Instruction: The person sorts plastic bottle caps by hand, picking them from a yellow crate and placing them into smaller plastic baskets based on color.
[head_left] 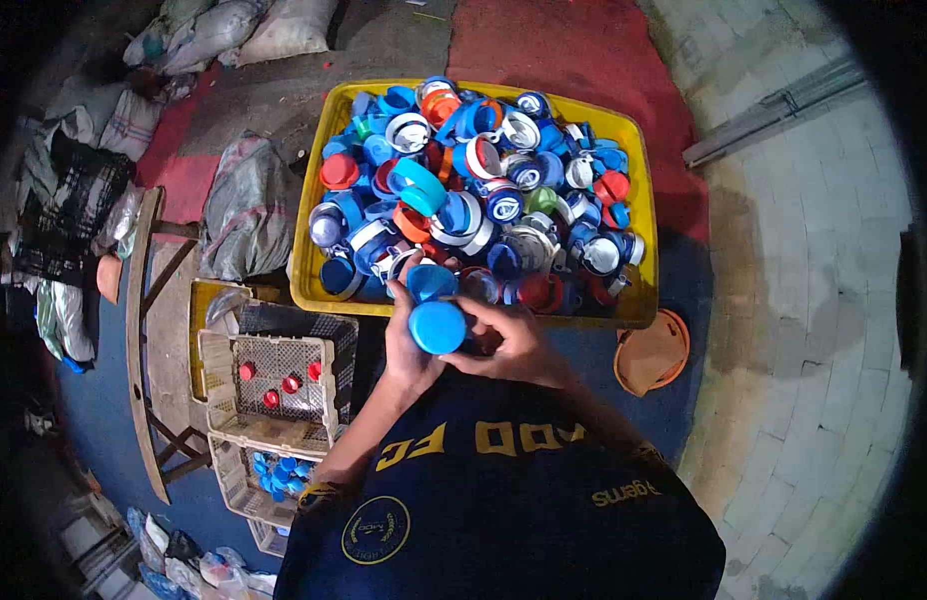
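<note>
Close to my chest, my left hand (409, 345) is closed around a round blue cap (437, 327), its flat top facing the camera. A second blue cap (432, 281) sits just above it, between the fingertips of both hands. From the other side, my right hand (519, 345) grips the blue cap's edge with bent fingers, partly hidden behind it. Directly beyond my hands stands a yellow tub (302, 240), heaped with blue, red, orange, white and green bottle caps and lids (454, 205).
At left, one pale crate (329, 400) holds several red caps (292, 383); another below holds blue caps (282, 473). A wooden frame (139, 340) stands further left, with sacks (249, 205) behind. An orange round lid (652, 352) lies right of the tub, near a tiled wall (804, 300).
</note>
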`<action>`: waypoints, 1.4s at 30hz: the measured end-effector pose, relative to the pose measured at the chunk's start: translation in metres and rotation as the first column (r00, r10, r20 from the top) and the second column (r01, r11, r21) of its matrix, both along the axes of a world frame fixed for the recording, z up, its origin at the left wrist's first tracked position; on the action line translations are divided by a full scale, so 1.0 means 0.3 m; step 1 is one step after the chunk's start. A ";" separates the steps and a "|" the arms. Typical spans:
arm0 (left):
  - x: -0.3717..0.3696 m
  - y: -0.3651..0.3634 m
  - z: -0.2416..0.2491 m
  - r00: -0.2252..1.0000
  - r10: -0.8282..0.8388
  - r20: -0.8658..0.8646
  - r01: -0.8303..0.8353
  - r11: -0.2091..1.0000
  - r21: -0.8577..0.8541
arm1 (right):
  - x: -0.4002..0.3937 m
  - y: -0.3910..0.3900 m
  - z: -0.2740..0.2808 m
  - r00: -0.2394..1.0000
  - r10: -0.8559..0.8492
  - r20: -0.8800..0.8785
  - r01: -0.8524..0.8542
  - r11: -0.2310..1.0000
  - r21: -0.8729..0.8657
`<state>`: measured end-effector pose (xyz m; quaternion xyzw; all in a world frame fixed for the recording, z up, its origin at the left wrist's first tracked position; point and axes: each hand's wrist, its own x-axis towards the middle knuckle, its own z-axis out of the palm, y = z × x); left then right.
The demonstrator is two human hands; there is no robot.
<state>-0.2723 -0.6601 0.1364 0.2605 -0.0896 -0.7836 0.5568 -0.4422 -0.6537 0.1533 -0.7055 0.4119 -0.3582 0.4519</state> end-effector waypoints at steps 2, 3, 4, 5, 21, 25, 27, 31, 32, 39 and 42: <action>0.020 0.008 0.022 0.987 0.019 -0.157 -0.019 1.000 0.001 | 0.027 -0.015 0.016 0.994 0.032 -0.105 -0.039 0.997 -0.067; 0.034 0.007 0.021 0.975 0.026 -0.221 -0.027 1.000 -0.001 | 0.038 -0.017 0.032 0.983 0.048 -0.175 -0.059 0.996 -0.061; 0.050 0.010 0.020 0.959 0.032 -0.283 -0.034 0.999 -0.004 | 0.050 -0.018 0.040 0.968 0.063 -0.243 -0.079 0.995 -0.055; 0.063 0.017 -0.001 0.964 0.047 -0.263 -0.048 0.999 0.004 | 0.063 -0.019 0.029 0.966 0.060 -0.253 -0.092 0.989 -0.118; 0.225 0.060 -0.020 0.929 0.160 -0.333 -0.128 0.985 0.116 | 0.036 -0.414 0.058 0.826 -0.407 -0.390 0.070 0.760 -0.646; 0.267 0.049 -0.032 0.923 0.128 -0.362 -0.101 0.991 0.092 | 0.009 -0.622 0.010 0.610 -0.432 -0.664 -0.095 0.793 -0.602; 0.288 0.041 -0.022 0.932 0.128 -0.338 -0.103 0.990 0.092 | 0.021 -0.678 -0.014 0.493 -0.359 -0.793 -0.155 0.860 -0.486; 0.328 0.029 -0.010 0.934 0.120 -0.337 -0.095 0.991 0.089 | 0.052 -0.703 -0.013 0.304 -0.304 -0.903 -0.152 0.920 -0.361; 0.338 0.026 -0.016 0.932 0.122 -0.341 -0.093 0.991 0.099 | 0.049 -0.696 -0.010 0.354 -0.347 -0.868 -0.125 0.903 -0.412; 0.395 0.006 -0.035 0.915 0.131 -0.382 -0.094 0.989 0.114 | 0.023 -0.513 0.032 0.676 -0.559 -0.480 0.299 0.803 -0.515; 0.408 -0.014 -0.058 0.915 0.111 -0.388 -0.097 0.994 0.057 | 0.003 -0.446 0.007 0.652 -0.648 -0.394 0.353 0.719 -0.599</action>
